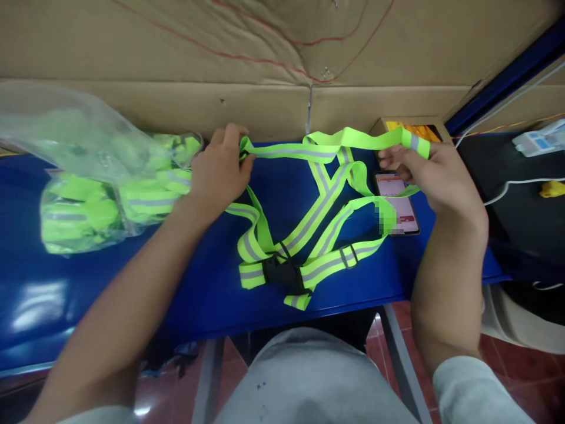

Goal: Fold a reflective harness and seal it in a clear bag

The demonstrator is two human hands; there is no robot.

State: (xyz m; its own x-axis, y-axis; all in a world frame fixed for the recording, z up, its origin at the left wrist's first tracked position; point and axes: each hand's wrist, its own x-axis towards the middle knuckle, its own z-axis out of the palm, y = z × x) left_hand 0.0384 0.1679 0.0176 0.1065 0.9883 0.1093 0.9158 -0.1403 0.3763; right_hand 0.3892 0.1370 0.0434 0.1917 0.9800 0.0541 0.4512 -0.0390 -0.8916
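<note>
Head view: the left hand (220,168) pinches one end of the top strap of a neon reflective harness (318,206), and the right hand (430,176) is closed around the other end. The strap is stretched between them, probably so the harness hangs open without twists. Its lower part, with the black buckle (282,274), lies on the blue table (110,282) near the person. A phone (399,206) lies under the right straps. At the far left, a plastic bag (88,176) holds folded harnesses.
</note>
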